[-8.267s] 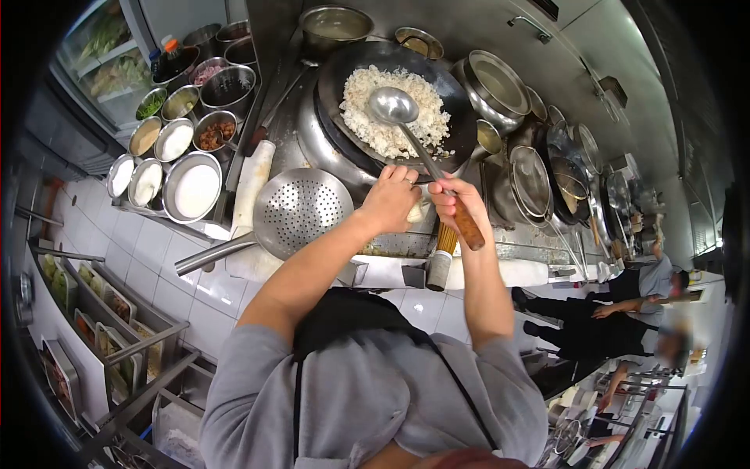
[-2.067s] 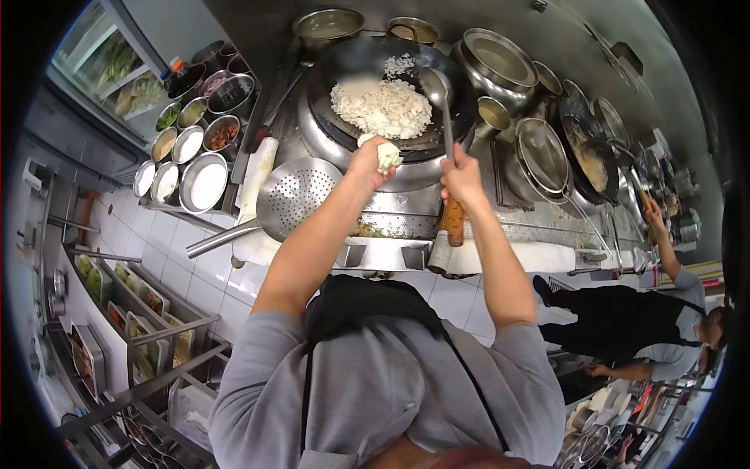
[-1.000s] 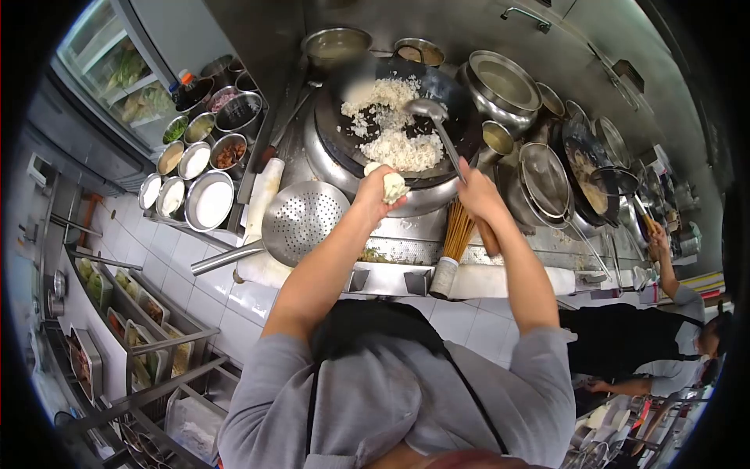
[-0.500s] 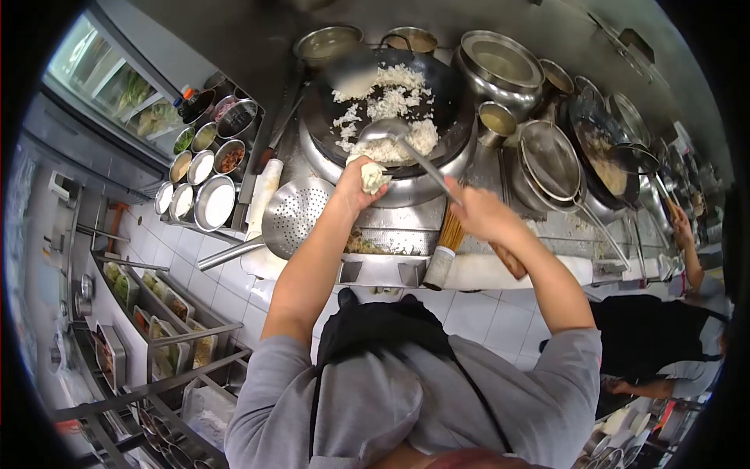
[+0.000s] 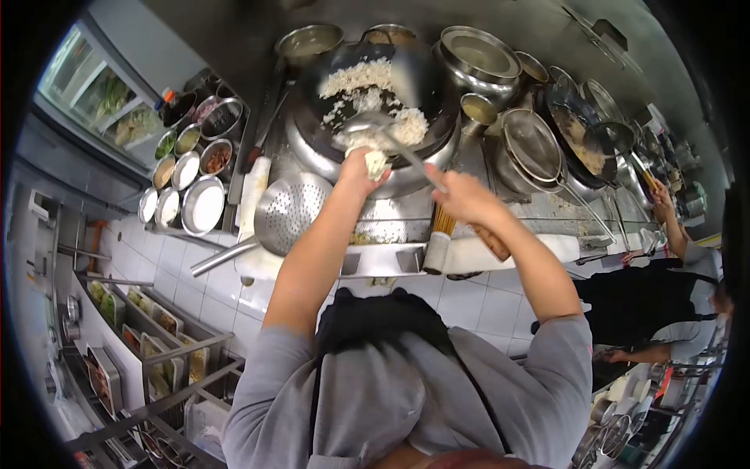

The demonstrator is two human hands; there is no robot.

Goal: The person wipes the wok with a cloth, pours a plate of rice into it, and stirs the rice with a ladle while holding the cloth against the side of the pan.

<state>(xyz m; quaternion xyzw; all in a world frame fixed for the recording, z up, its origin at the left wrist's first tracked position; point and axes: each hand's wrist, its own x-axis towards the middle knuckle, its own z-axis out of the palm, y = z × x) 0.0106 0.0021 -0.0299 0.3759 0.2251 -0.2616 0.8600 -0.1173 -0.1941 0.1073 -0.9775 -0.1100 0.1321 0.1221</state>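
My left hand (image 5: 359,173) is closed around a folded pale cloth (image 5: 376,165) at the near rim of a dark wok (image 5: 311,102). In my right hand (image 5: 462,197) is the metal handle of a ladle (image 5: 367,125), whose wooden end sticks out below the fist. The ladle's bowl, slightly blurred, sits over the near side of the wok, among the rice. White rice (image 5: 358,78) lies loosely spread at the wok's far side, with another heap on its near right. A pale smear near the far right of the wok is too blurred to make out.
A perforated strainer (image 5: 291,209) lies left of the wok, near bowls of ingredients (image 5: 205,205). A bamboo brush (image 5: 439,238) stands in front. Rightward are a lidded pot (image 5: 478,59), a mesh sieve (image 5: 533,141) and another wok (image 5: 558,113), where a co-worker's hand (image 5: 662,199) holds a ladle.
The whole view has shifted slightly. Rice in the wok has spread differently, with more along the far side. Both hands keep their grip, and the ladle stays near the wok's front.
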